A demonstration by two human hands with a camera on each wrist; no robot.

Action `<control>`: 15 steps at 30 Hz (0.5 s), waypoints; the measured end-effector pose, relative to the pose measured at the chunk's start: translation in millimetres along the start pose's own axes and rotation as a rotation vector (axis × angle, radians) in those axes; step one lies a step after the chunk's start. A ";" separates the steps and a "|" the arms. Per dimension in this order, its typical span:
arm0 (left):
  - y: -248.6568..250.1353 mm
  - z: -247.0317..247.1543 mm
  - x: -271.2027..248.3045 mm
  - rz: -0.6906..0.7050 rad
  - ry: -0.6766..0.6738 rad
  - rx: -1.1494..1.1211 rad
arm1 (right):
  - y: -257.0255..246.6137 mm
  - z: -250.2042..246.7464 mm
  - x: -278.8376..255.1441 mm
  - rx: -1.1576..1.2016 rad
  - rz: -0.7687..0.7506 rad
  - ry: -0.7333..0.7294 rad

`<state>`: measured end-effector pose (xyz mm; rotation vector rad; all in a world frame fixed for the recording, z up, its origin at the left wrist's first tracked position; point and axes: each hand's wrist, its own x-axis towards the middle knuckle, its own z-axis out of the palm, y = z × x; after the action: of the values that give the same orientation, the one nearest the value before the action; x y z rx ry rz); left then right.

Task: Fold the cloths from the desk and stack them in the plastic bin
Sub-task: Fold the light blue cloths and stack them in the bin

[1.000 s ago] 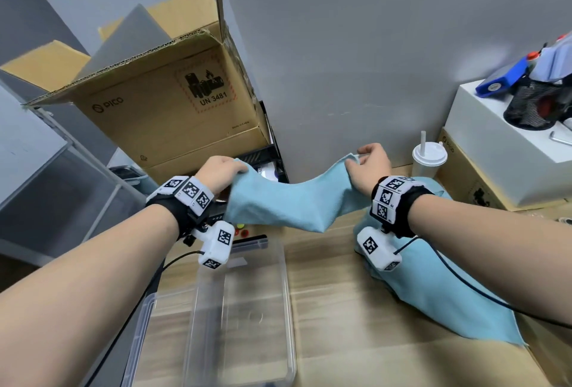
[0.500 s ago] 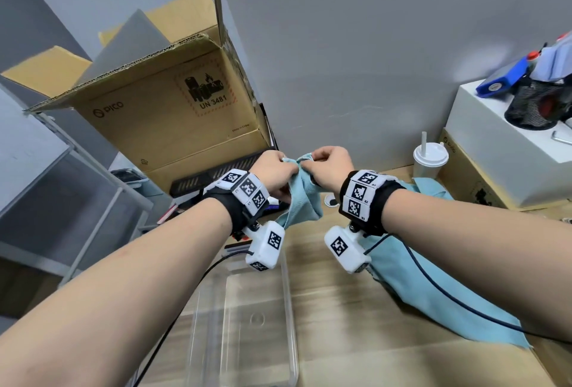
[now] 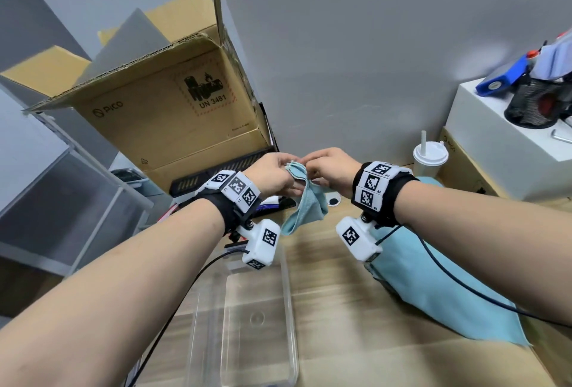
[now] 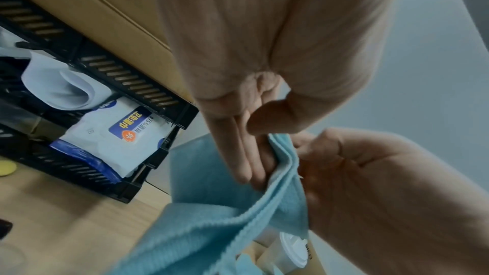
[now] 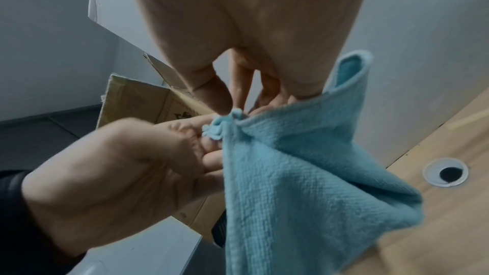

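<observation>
A light blue cloth [image 3: 305, 205] hangs folded in the air above the desk's far side. My left hand [image 3: 275, 174] and right hand [image 3: 329, 169] meet at its top corners, and both pinch them together. In the left wrist view my left hand [image 4: 254, 133] pinches the doubled edge of the cloth [image 4: 211, 227]. The right wrist view has my right hand [image 5: 238, 99] pinching the bunched corners of the cloth [image 5: 304, 185]. Another blue cloth [image 3: 448, 290] lies flat on the desk under my right forearm. The clear plastic bin [image 3: 247, 324] sits on the desk below my left wrist.
An open cardboard box [image 3: 161, 104] stands at the back left above a black tray [image 3: 216, 174] that holds a wipes pack [image 4: 113, 133]. A white lidded cup [image 3: 430, 159] and a white box [image 3: 507, 138] with a mesh pen holder [image 3: 538, 104] stand at right. The desk has a cable hole [image 5: 446, 173].
My hands, apart with the cloth stretched between them a second ago, came together at the centre. The cloth now hangs doubled from its joined corners.
</observation>
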<state>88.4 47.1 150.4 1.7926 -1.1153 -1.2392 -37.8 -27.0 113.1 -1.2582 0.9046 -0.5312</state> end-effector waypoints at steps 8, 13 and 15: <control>-6.5 -7.2 6.5 0.103 0.191 0.372 | 10.0 -21.6 -7.4 -0.509 -0.140 -0.191; 0.8 -15.2 7.7 0.201 0.201 0.604 | 26.1 -21.3 -13.9 -0.649 -0.089 -0.208; 2.2 -13.3 6.8 0.222 0.182 0.612 | 28.7 -17.4 -12.6 -0.618 -0.094 -0.185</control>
<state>101.6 40.7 154.1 2.0854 -1.6510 -0.6189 -62.7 -19.8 88.3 -1.8814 0.8844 -0.1991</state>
